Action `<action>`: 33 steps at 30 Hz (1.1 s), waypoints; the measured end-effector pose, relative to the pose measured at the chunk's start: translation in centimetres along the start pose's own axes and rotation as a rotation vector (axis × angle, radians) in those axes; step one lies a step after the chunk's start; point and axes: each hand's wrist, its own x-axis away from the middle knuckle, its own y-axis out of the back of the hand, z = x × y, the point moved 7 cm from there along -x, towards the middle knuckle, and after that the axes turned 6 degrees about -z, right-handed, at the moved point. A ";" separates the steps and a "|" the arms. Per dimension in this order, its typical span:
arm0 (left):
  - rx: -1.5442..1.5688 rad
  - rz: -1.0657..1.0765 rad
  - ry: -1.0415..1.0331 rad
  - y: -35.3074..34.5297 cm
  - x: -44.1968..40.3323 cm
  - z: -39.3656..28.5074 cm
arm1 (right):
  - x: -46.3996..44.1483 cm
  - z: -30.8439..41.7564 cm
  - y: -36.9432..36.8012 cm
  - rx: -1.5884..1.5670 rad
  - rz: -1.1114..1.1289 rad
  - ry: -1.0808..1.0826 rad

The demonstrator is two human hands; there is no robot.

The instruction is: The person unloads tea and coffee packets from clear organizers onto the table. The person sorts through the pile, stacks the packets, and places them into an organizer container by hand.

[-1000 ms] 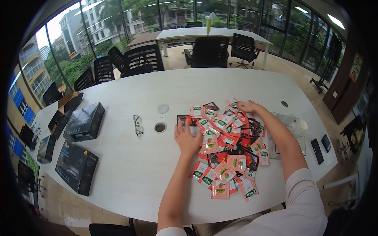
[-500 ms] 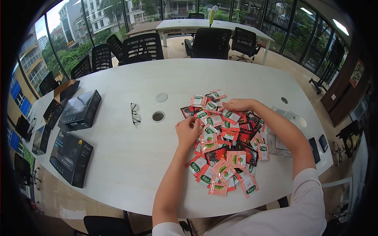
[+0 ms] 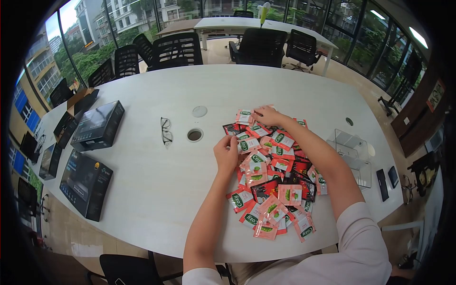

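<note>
- Tall windows (image 3: 128, 28) are lining the far side of the room, black chairs (image 3: 176, 51) are standing beyond the pale surface (image 3: 142, 190), and black boxes (image 3: 97, 126) are lying at its left.
- Pink, white, red and black sachets are overlapping at all angles in a loose pile of packets (image 3: 289, 194), right of the surface's middle.
- I am working with both hands at the pile's far left part.
- My left hand (image 3: 226, 153) is resting beside a Cozy packet (image 3: 249, 144); its fingers are sitting bent together at the packet's left edge, and I cannot tell whether they are pinching it.
- My right hand (image 3: 267, 116) is lying over the far edge, fingers extending to the right side of a pink-and-white packet (image 3: 244, 117); whether they are gripping it, I cannot tell.
- For a clean hold, I should be taking one packet by its flat edge, since squeezing the middle would probably crumple it.
- I should be raising it slightly before drawing it sideways, as overlapping neighbours could drag along.
- My right forearm is crossing above the pile, so I should be carrying it high enough not to sweep packets towards the clear plastic box (image 3: 351, 153) at the right.
- Leftwards, a round hole (image 3: 194, 135) is gaping near the glasses (image 3: 166, 131); I should be steering packets clear of both.
</note>
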 end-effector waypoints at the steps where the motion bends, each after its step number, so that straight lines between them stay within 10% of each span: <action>1: -0.016 -0.035 -0.053 0.3 -0.2 0.0 | -0.7 0.1 -0.7 0.028 0.008 0.069; 10: -0.528 -0.177 -0.271 0.2 0.0 -1.8 | 6.3 4.5 3.5 -0.358 0.495 0.146; 17: -0.696 0.126 -0.305 -2.0 0.8 -2.0 | 15.3 2.3 10.4 -0.452 -0.049 0.064; 21: -0.640 0.159 -0.325 -2.1 1.0 -1.8 | 27.1 2.4 13.6 -1.037 0.097 -0.456; 33: -0.761 0.159 -0.294 -0.5 -0.8 -1.2 | 47.0 -4.0 9.9 -1.193 -0.111 -0.675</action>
